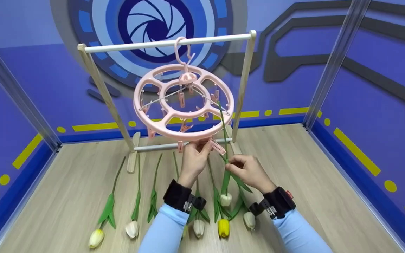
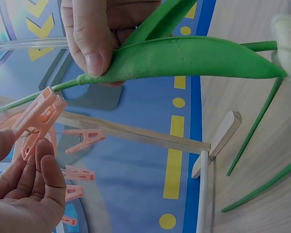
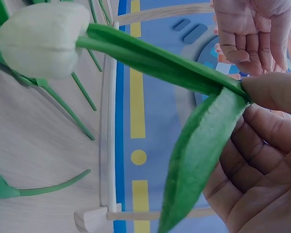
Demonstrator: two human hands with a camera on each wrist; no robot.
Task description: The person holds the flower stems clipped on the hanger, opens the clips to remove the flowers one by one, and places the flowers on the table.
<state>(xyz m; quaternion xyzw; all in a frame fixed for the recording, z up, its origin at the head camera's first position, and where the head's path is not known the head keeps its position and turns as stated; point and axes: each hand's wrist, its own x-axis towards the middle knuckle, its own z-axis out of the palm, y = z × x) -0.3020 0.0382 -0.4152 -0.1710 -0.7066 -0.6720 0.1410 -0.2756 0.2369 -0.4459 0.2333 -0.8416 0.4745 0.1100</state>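
Note:
My left hand (image 1: pixel 194 160) pinches a pink clothespin (image 2: pixel 41 114) below the near rim of a round pink clip hanger (image 1: pixel 163 123). With thumb and fingers, my right hand (image 1: pixel 253 173) pinches an artificial white tulip (image 3: pixel 41 41) where the leaves meet the stem. The tulip hangs bloom down, and its thin green stem (image 1: pixel 223 119) rises in front of the hanger's right side. In the left wrist view the clothespin's tip is right at the stem; whether the stem lies between its tips I cannot tell.
A wooden rack (image 1: pixel 246 80) carries the hanger on its white top bar (image 1: pixel 132 46). More pink clothespins (image 1: pixel 182 99) dangle from the rings. On the table lie several tulips, including a yellow tulip (image 1: pixel 224 228) and a cream tulip (image 1: pixel 96 239). Printed walls (image 1: pixel 287 95) enclose the table.

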